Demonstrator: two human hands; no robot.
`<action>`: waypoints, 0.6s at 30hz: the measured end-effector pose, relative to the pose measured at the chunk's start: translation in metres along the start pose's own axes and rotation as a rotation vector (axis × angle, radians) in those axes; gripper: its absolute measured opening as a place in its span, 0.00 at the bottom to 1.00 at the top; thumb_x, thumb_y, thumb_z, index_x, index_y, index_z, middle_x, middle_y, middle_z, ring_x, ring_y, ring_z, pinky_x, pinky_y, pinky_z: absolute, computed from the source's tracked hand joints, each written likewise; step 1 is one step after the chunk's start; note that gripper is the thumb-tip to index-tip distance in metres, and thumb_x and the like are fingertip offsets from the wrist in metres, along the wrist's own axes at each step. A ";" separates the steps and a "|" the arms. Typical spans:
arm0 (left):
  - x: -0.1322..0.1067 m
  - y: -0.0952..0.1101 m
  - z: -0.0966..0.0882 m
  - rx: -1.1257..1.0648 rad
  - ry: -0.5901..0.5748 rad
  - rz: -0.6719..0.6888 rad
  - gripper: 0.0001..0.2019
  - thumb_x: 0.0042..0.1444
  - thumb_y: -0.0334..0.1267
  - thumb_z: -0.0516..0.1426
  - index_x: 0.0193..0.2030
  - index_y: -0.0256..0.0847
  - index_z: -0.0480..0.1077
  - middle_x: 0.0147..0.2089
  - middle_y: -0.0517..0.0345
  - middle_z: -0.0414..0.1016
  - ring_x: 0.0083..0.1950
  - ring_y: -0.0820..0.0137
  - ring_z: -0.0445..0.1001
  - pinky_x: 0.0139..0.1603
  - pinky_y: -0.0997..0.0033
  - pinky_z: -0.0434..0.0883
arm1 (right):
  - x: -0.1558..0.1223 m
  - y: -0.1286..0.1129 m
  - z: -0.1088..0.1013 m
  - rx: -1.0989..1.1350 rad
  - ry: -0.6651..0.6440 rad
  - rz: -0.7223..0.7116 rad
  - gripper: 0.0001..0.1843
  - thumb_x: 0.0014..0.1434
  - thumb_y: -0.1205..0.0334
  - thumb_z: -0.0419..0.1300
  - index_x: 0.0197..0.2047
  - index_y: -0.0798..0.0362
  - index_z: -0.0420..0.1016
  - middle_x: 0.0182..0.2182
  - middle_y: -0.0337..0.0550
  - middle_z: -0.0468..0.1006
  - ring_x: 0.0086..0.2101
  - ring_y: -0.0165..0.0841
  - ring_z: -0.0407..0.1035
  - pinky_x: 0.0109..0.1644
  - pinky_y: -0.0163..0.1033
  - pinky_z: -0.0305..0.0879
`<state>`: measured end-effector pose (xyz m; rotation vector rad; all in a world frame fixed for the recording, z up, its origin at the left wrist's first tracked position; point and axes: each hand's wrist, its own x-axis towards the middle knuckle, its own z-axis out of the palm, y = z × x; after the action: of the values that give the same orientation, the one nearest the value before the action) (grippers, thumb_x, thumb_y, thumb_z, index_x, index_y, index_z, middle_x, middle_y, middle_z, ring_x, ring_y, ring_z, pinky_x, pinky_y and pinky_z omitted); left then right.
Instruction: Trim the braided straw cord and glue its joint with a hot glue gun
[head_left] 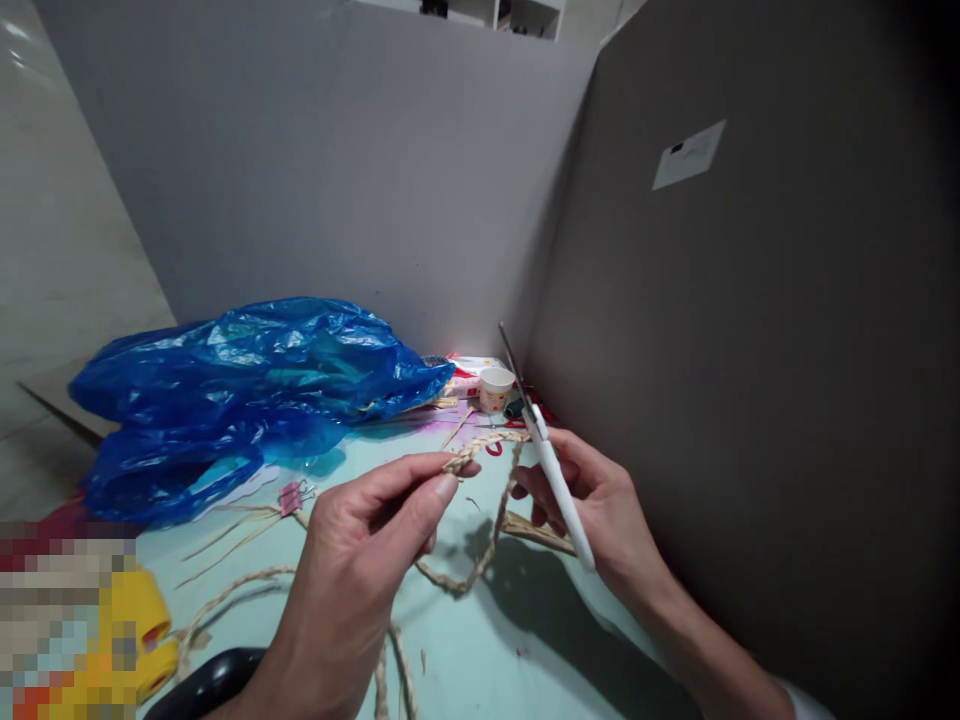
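My left hand (367, 550) pinches a braided straw cord (489, 545) between thumb and forefinger above the table. From there the cord runs right to the scissors and my right hand, and part of it hangs down in a loop. My right hand (604, 490) is closed around a pair of scissors (559, 490) with a white handle, its blades pointing up and away. The cord meets the scissors near the pivot; whether it lies between the blades I cannot tell. More cord lies on the table below and beside my left hand.
On the pale green table (465, 670), a crumpled blue plastic bag (277, 360) lies at the back left. A pink binder clip (291, 498) grips loose straw strands. Behind my hands stands a paper cup (496, 390). A yellow object (154, 620) sits lower left. Grey panels (337, 170) enclose the back and right.
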<state>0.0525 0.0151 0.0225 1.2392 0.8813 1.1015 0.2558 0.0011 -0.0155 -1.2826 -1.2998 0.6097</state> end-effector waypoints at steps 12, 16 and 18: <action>-0.001 -0.009 0.005 -0.007 -0.201 -0.135 0.08 0.57 0.43 0.63 0.35 0.42 0.80 0.29 0.60 0.69 0.24 0.77 0.55 0.23 0.76 0.53 | -0.002 -0.023 -0.001 0.626 -0.003 0.200 0.20 0.51 0.58 0.73 0.47 0.50 0.77 0.31 0.39 0.79 0.33 0.30 0.75 0.30 0.30 0.66; -0.005 -0.013 0.008 0.063 -0.164 -0.138 0.09 0.56 0.44 0.64 0.37 0.42 0.82 0.28 0.58 0.71 0.26 0.76 0.58 0.23 0.76 0.54 | 0.000 -0.023 -0.004 0.708 0.064 0.200 0.20 0.49 0.60 0.73 0.46 0.49 0.77 0.32 0.36 0.76 0.31 0.27 0.71 0.31 0.30 0.66; -0.006 -0.014 0.009 0.096 -0.119 -0.122 0.10 0.54 0.45 0.65 0.38 0.41 0.82 0.28 0.57 0.73 0.26 0.74 0.60 0.24 0.76 0.56 | 0.000 -0.022 -0.004 0.676 0.071 0.190 0.19 0.50 0.60 0.72 0.46 0.49 0.76 0.30 0.35 0.74 0.29 0.27 0.68 0.30 0.31 0.64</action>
<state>0.0622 0.0068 0.0092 1.2984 0.9147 0.8877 0.2526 -0.0061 0.0056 -0.8526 -0.8047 1.0232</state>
